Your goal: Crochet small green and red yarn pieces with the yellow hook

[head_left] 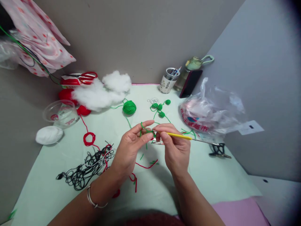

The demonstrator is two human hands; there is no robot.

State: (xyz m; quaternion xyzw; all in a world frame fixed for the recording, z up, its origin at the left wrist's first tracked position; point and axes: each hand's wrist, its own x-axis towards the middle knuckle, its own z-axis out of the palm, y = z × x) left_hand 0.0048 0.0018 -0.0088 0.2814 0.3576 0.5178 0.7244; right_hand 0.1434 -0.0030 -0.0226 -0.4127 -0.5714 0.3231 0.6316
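Note:
Held in my right hand [175,146] is a crochet hook with a yellow handle [180,136], its tip reaching left to my other hand. My left hand [134,142] pinches a small piece of green yarn work [150,132] between thumb and fingers, with a green strand looped over a raised finger. Both hands meet above the middle of the table, fingertips almost touching. From a green yarn ball [129,107] behind them, a strand runs toward my left hand. Several small green crocheted pieces [160,107] lie behind my right hand. The hook's tip is partly hidden by fingers.
At left are white stuffing [101,92], red yarn [84,110], a clear plastic tub [61,114], a white yarn ball [49,135] and tangled black yarn [82,171]. A pen tin [166,84], a phone [191,83], a plastic bag [207,113] and black-handled scissors [219,150] stand or lie rightward.

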